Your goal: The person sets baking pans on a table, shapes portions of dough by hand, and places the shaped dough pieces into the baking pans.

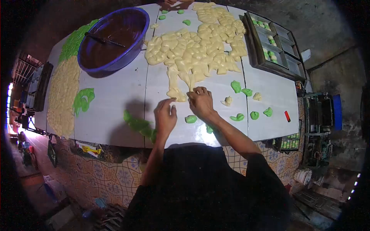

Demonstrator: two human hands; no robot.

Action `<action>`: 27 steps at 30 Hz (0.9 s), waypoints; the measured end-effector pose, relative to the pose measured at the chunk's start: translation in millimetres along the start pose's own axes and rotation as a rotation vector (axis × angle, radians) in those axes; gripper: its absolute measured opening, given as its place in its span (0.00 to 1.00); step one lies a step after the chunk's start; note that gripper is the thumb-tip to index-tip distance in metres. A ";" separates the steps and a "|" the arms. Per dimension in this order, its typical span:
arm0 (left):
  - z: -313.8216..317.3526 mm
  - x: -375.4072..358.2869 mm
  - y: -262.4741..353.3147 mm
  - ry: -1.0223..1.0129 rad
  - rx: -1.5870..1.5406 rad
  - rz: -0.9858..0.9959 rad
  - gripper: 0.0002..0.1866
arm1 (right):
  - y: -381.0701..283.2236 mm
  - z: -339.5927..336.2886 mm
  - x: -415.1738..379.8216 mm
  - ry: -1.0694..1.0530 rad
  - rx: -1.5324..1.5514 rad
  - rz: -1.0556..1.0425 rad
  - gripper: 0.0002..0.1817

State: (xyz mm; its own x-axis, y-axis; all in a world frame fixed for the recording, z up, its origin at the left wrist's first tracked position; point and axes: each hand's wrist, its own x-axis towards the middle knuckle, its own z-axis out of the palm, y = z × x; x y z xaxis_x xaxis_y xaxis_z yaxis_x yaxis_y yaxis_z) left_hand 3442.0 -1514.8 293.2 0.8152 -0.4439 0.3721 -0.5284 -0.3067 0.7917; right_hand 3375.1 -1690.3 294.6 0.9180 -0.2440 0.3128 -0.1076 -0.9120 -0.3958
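A wide spread of pale yellow dough pieces [192, 48] lies across the far middle of the white table. Two stretched strips reach from it toward me. My right hand [201, 102] is closed, its fingers pinching the end of the thinner yellow dough strip [188, 79]. Beside it, my left hand [165, 117] has its thumb apart from its curved fingers, with the fingertips at the edge of the thicker yellow strip's end [176, 95]. A green dough lump [190, 119] sits between my hands, close to the right wrist. Stretched green dough [138, 125] lies left of my left forearm.
A blue basin [138, 48] of brown mixture with a stick [104, 39] stands far left. Green dough [75, 44] and yellow dough [63, 96] cover the left edge. A divided tray [258, 50] holds green-and-cream pieces. A red lighter [287, 116] lies right. Another person's hands [170, 2] show opposite.
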 end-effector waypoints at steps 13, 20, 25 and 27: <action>16.8 -38.5 84.7 -0.664 -1.430 -0.948 0.13 | -75.5 -85.6 -115.3 -0.183 1.121 0.512 0.13; -19.1 -55.8 53.4 -0.258 -1.115 -1.184 0.10 | -53.5 -139.9 -46.9 -0.512 0.505 0.273 0.18; -33.9 -60.6 61.3 -0.661 -0.081 -0.495 0.14 | 17.5 -21.8 34.9 -0.065 0.122 -0.172 0.22; -39.3 -71.0 54.6 -0.507 0.225 -0.246 0.18 | 21.6 -6.4 36.7 -0.083 0.115 -0.240 0.21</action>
State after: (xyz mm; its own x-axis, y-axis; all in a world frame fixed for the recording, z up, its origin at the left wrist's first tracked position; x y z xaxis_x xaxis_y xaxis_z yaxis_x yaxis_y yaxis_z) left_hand 3364.6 -1466.9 329.1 0.7347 -0.6658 -0.1299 -0.4206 -0.5973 0.6828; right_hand 3404.0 -1721.1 303.0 0.9407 0.0066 0.3393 0.1563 -0.8959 -0.4159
